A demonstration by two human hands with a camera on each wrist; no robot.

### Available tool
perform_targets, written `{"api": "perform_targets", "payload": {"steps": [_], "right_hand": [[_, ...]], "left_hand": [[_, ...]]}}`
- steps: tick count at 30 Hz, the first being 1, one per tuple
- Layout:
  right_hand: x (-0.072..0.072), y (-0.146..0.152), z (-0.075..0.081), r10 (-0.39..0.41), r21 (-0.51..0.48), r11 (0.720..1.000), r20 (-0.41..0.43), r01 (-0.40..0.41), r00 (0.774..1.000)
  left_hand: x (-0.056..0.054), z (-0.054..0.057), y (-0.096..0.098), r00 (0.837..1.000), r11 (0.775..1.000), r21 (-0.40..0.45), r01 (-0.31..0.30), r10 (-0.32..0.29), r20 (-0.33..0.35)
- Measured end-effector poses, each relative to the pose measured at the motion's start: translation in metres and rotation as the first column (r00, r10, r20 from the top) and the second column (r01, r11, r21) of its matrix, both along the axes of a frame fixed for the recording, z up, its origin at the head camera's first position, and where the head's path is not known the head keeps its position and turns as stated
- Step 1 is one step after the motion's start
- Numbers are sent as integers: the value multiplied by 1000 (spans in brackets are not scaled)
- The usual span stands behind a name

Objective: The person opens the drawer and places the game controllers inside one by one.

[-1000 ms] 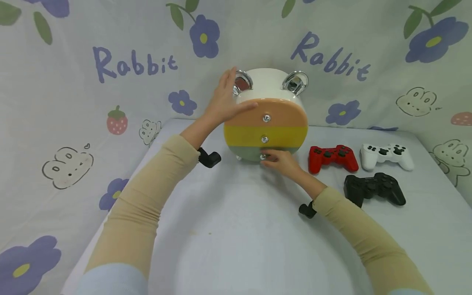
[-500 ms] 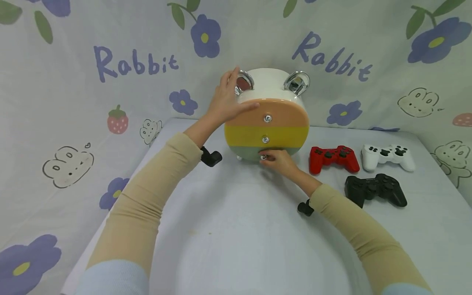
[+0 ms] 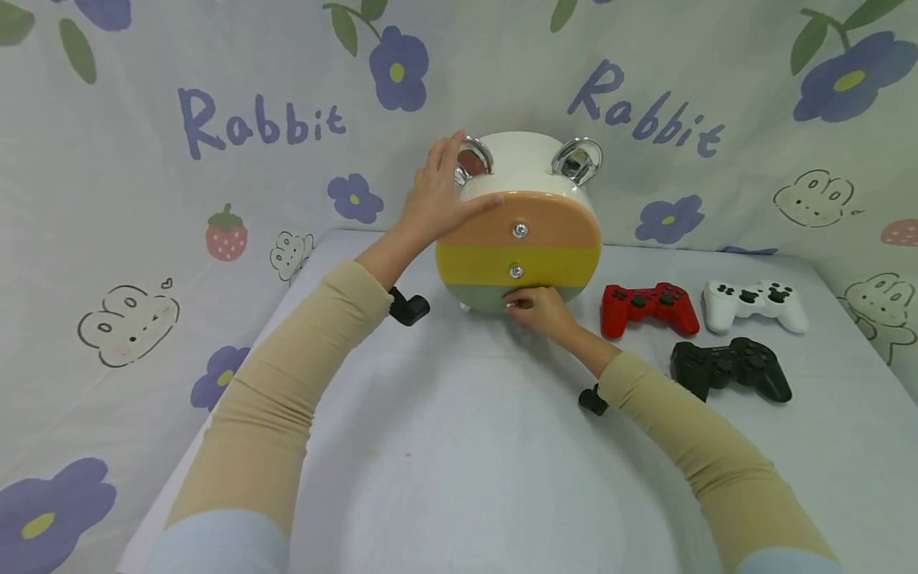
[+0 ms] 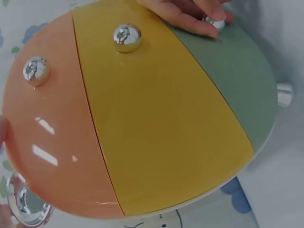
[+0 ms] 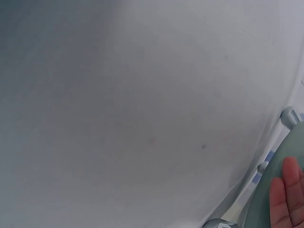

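A round-fronted drawer box point(image 3: 476, 267) stands at the back of the table, with orange, yellow and green drawers and a white top. My left hand point(image 3: 437, 195) rests on its upper left, thumb across the orange drawer point(image 4: 57, 133) and fingers straight beside a chrome ear point(image 3: 475, 159). At the bottom, my right hand point(image 3: 548, 313) pinches the small silver knob point(image 4: 216, 23) of the green drawer point(image 4: 237, 76). All drawers sit flush in the front. The right wrist view catches only some fingertips point(image 5: 289, 190) against the green front.
Right of the box lie a red game controller point(image 3: 649, 309), a white controller point(image 3: 753, 305) and a black controller point(image 3: 731, 368). A printed cloth point(image 3: 272, 191) hangs behind. The white tabletop point(image 3: 466, 454) stretches out in front of the box.
My right wrist has shifted slightly left and up, with the fingers drawn closer round the green drawer's knob. The left hand and the box look the same.
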State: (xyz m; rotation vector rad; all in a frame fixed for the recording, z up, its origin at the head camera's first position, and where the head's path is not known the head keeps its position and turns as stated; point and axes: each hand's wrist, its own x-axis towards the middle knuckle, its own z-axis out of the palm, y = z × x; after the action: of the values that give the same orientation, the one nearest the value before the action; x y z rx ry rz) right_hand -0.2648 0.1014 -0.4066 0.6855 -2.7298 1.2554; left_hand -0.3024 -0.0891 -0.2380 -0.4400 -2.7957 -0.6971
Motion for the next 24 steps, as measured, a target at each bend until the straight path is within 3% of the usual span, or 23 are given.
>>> {"api": "perform_targets", "payload": {"steps": [11,24], "right_hand": [[0,-1,-1,-2,-12,1000,-22,1,1000],[1,-2,0,-10,-16,1000,-48,9,999]], "left_hand": [[0,-2,0,1000,1000,25,11,-11,-21],[0,-2,0,1000,999,46,6,-7,3]]}}
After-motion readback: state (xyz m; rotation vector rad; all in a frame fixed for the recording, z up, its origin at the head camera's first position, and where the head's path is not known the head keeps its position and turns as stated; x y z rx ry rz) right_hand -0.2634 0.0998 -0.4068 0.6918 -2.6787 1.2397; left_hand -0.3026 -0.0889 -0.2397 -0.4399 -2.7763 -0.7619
